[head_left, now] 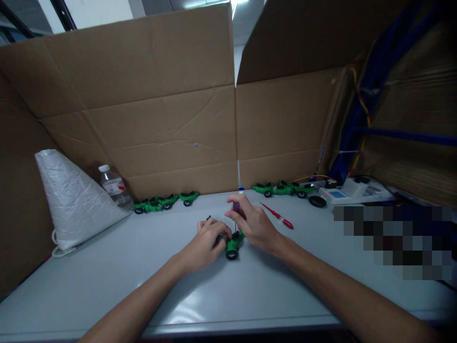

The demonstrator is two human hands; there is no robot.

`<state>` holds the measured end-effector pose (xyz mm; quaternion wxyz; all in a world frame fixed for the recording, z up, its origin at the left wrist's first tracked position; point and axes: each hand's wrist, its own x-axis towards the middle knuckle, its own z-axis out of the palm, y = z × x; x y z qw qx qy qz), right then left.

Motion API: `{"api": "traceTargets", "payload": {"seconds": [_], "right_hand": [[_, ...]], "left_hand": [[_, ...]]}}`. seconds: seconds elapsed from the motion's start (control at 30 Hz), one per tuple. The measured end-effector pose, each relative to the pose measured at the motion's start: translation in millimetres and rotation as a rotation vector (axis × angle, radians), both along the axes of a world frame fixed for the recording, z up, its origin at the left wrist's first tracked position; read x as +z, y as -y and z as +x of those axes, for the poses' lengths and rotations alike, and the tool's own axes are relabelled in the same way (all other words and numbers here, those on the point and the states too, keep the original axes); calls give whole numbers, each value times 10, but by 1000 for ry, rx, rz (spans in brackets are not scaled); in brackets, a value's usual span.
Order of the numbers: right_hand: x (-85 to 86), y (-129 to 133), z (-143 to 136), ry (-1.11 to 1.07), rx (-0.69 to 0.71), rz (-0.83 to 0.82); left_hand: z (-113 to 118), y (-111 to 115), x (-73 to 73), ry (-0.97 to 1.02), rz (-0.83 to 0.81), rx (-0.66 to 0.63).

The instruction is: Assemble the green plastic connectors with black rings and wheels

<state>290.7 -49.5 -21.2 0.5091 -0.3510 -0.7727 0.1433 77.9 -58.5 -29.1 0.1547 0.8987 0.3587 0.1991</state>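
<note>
In from the middle of the front edge of the table [285,295], the green toy car [233,245] lies just right of the left hand [206,239], which grasps it, and beneath the near-vertical screwdriver [235,206] clasped in the right hand [254,223].

Pale grey, glossy-topped desk [107,295], light reflected near its front edge; creased brown cardboard panels [143,95] stand along its far side, a gap between their upper parts; dark brown cardboard wall [19,190] at left; blue metal frame [383,62] at right; bright white ceiling light [207,3] above the panels.
</note>
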Motion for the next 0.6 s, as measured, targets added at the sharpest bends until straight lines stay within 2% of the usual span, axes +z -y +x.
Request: {"api": "traceTargets", "payload": {"seconds": [0.2,0.33,0.47,0.6], "right_hand": [[52,92,-108,-74,104,-103],[106,90,-130,-194,290,-279],[136,28,-105,-318,509,-463],[103,-40,-110,-454,548,-600]], "left_hand": [[-29,-36,-100,19,-14,7],[-60,-83,-147,40,-5,-15],[-69,-100,-117,70,-19,-49],[-52,-87,-71,60,-31,-58]]}}
